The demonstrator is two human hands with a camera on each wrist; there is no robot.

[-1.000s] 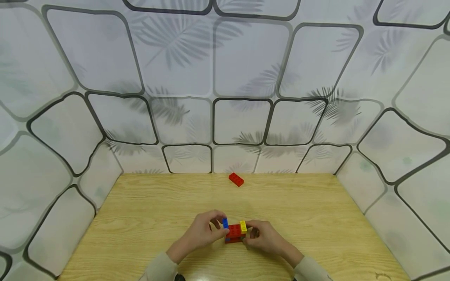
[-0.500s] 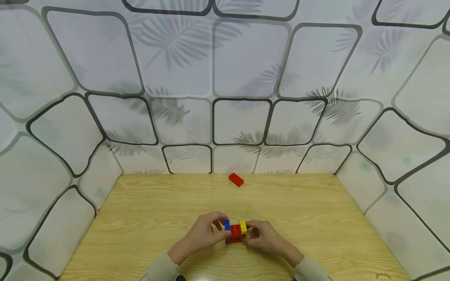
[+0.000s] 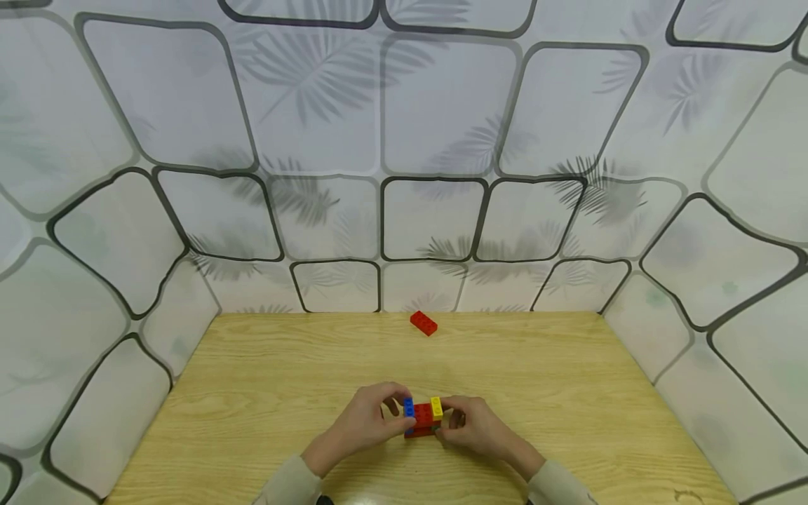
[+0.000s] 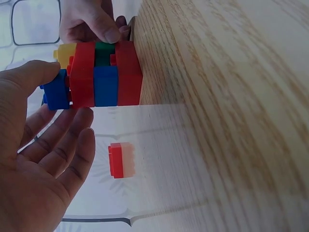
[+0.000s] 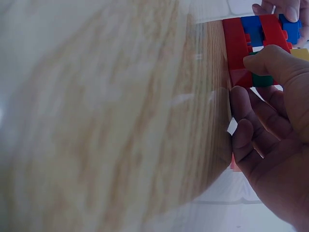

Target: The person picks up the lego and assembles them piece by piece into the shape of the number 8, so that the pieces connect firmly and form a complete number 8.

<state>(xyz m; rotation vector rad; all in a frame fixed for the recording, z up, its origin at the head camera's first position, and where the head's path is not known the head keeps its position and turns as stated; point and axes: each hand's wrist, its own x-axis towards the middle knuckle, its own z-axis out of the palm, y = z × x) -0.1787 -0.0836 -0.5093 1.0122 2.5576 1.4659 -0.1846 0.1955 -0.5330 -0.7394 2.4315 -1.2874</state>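
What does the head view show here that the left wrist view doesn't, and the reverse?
Only the head view shows both sleeves, the whole light wooden table and the patterned white walls around it.

Only the left wrist view shows the layers of the stacked plastic brick block: red, blue and a green brick inside, with the left hand's open palm beside it.

Both show the small blue brick under the left thumb, the yellow brick, the right hand steadying the block, and the loose red brick behind.

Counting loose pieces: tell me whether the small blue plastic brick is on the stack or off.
On: the small blue plastic brick sits atop the red brick stack, pinched by the left hand.
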